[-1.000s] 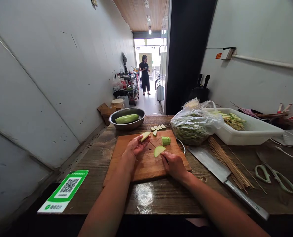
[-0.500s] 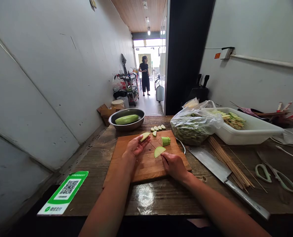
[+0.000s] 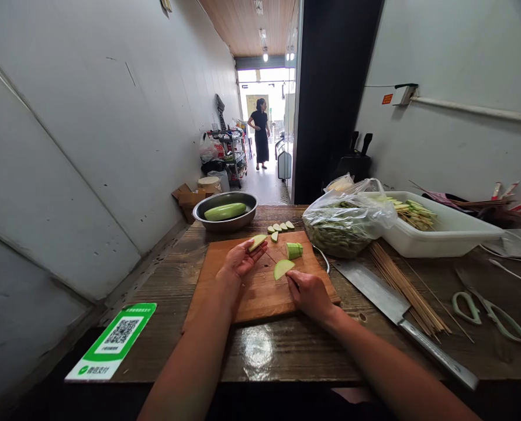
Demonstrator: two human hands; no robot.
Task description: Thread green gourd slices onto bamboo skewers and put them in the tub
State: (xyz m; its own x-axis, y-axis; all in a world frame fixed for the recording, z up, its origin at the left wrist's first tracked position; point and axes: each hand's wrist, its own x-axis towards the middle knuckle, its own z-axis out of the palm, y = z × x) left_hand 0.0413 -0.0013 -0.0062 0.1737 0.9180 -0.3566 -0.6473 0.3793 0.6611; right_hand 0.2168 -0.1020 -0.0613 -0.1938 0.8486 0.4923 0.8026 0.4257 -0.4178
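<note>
Over the wooden cutting board [image 3: 225, 280], my left hand [image 3: 238, 258] holds a pale green half-round squash slice [image 3: 257, 242] between thumb and fingers; whether more lie behind it I cannot tell. My right hand [image 3: 308, 294] pinches a thin skewer [image 3: 269, 256] that carries another half-round slice [image 3: 283, 269] close to the fingertips. The skewer's tip points up and left, towards my left hand. A cut chunk of squash [image 3: 294, 251] sits at the board's back right. Several slices [image 3: 283, 227] lie along and just beyond its far edge.
A metal bowl [image 3: 248, 219] with a whole squash [image 3: 225, 211] stands behind the board. To the right are a cleaver [image 3: 374, 289], bamboo skewers [image 3: 411, 292], scissors [image 3: 490, 310], a bag of greens [image 3: 343, 228] and a white tub [image 3: 444, 240]. A person [image 3: 261, 134] stands far back.
My hands, the skewer and the slices are almost unmoved. In the background the person has shifted slightly right, with one hand now at the hip.
</note>
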